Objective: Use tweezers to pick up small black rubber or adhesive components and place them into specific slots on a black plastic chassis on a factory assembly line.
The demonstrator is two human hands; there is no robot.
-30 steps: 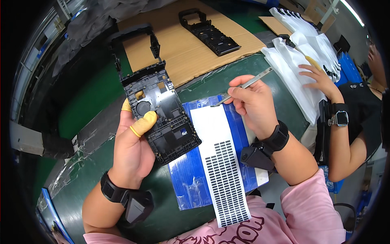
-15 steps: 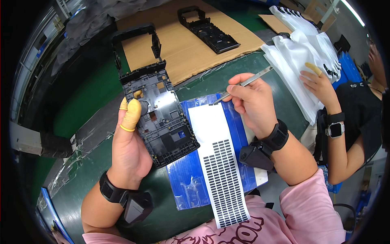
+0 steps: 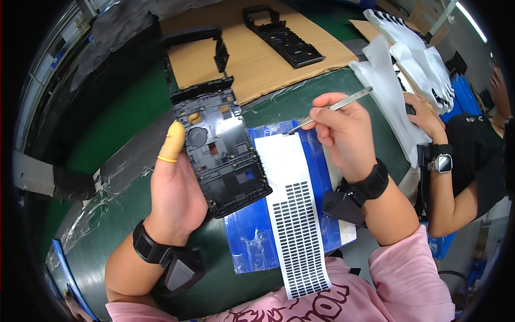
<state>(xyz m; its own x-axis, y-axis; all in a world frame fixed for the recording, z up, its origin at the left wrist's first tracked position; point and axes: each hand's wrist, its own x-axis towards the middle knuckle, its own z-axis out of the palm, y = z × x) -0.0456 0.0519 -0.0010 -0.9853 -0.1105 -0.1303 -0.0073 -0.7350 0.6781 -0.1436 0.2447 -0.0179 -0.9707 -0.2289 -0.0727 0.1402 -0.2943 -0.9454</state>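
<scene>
Head view: left hand (image 3: 176,189), thumb (image 3: 172,141) now off face of black housing (image 3: 226,155)

The near frame (image 3: 228,172) is black, dotted with tiny brassy spots; the far frame (image 3: 294,47) is black too, on tan cardboard (image 3: 257,88). The table (image 3: 123,225) is dark green. A white sheet (image 3: 281,161), plain at its far part, carries close rows of black rectangles nearer, over a bright blue panel (image 3: 244,236). The slim tool (image 3: 348,100) is silvery, the thumb cover (image 3: 172,142) yellow, the near shirt (image 3: 405,265) pink with dark maroon outlines.
</scene>
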